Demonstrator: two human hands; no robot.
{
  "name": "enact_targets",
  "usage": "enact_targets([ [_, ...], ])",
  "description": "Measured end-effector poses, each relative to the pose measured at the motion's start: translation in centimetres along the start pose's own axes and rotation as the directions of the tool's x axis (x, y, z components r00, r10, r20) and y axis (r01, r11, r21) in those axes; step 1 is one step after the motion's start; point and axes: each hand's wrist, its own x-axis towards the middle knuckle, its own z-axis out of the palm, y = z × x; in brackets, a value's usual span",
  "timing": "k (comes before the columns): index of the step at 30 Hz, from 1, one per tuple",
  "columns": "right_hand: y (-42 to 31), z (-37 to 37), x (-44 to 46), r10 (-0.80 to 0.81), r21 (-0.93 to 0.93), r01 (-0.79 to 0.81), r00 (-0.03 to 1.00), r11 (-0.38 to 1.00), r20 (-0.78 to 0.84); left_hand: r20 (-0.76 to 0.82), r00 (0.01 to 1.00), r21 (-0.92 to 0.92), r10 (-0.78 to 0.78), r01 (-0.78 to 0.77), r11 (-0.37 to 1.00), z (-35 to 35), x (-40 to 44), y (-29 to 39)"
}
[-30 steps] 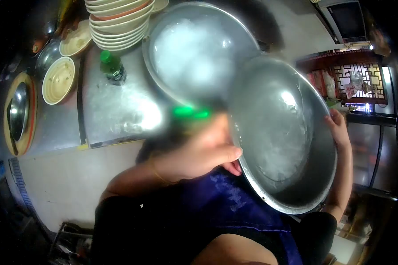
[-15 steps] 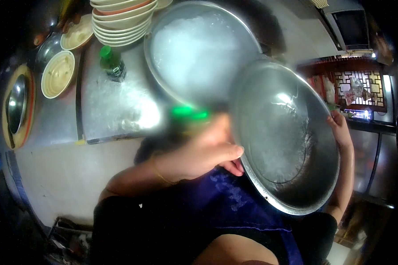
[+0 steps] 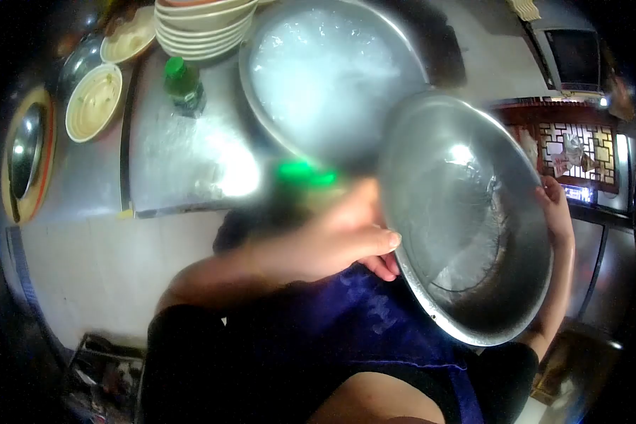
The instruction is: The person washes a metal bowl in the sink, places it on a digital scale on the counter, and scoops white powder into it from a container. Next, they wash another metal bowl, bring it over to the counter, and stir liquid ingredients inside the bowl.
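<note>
A large round metal basin (image 3: 466, 226) is held tilted in front of my body, with a little clear liquid pooled inside. My left hand (image 3: 357, 240) grips its left rim, thumb on the edge and fingers curled behind. On the far right rim is my right hand (image 3: 555, 205), its fingers hooked over the edge. Just beyond, a second metal basin (image 3: 406, 67) stands on the counter, full of cloudy, whitish water (image 3: 318, 78). The held basin overlaps this one's near right edge in the view, and I cannot tell whether they touch.
A stack of pale plates or bowls (image 3: 205, 35) stands left of the water basin, near a green-capped bottle (image 3: 184, 88) on the metal counter (image 3: 169, 155). Farther left are a cream bowl (image 3: 94, 106) and an orange-rimmed oval dish (image 3: 44, 155). A green glare blurs the centre.
The view has shifted slightly, so the counter items sit a little higher. The held basin and both hands appear slightly farther right, with the grip unchanged.
</note>
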Motion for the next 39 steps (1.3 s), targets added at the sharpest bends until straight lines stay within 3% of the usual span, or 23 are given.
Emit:
enact_targets([
  [5,0.2,-0.9,0.7,0.04,-0.11,-0.038,0.999,0.993,0.018,-0.001,1.0,-0.004,0.0,0.0,1.0,0.1,-0.1,0.1],
  [9,-3.9,1.3,-0.9,0.029,-0.155,-0.04,0.997,0.987,-0.073,0.007,1.0,-0.01,0.005,-0.005,1.0,-0.1,-0.1,0.0],
  [12,-2.9,0.4,-0.1,-0.016,-0.196,0.021,1.0,0.98,0.026,0.012,1.0,-0.021,0.021,-0.021,1.0,0.0,-0.1,-0.1],
  [15,-2.1,-0.4,0.3,-0.011,-0.2,0.028,0.996,0.979,0.087,0.009,1.0,-0.034,0.008,-0.008,0.999,-0.1,-0.2,-0.3],
  [21,-0.6,-0.5,0.9,-0.081,-0.17,0.078,0.997,0.982,-0.011,0.022,1.0,-0.031,0.002,-0.002,1.0,-0.4,-0.2,-0.2],
  [30,-2.1,0.0,0.6,-0.076,-0.111,0.083,0.995,0.99,0.07,0.012,1.0,-0.006,0.002,-0.002,1.0,-0.3,-0.3,-0.1],
  [33,-0.3,-0.5,1.3,-0.121,-0.107,0.123,0.992,0.987,0.031,0.015,0.997,0.083,0.078,-0.079,0.993,-0.2,-0.4,0.0],
  [36,-0.4,0.9,1.9,-0.229,-0.045,0.225,0.966,0.973,-0.117,-0.008,0.978,0.162,0.207,-0.203,0.966,0.0,-0.4,-0.2],
  [39,-1.3,1.6,2.5,-0.215,0.033,0.224,0.96,0.974,-0.182,-0.066,0.946,0.193,0.318,-0.301,0.934,0.6,-0.5,0.9],
])
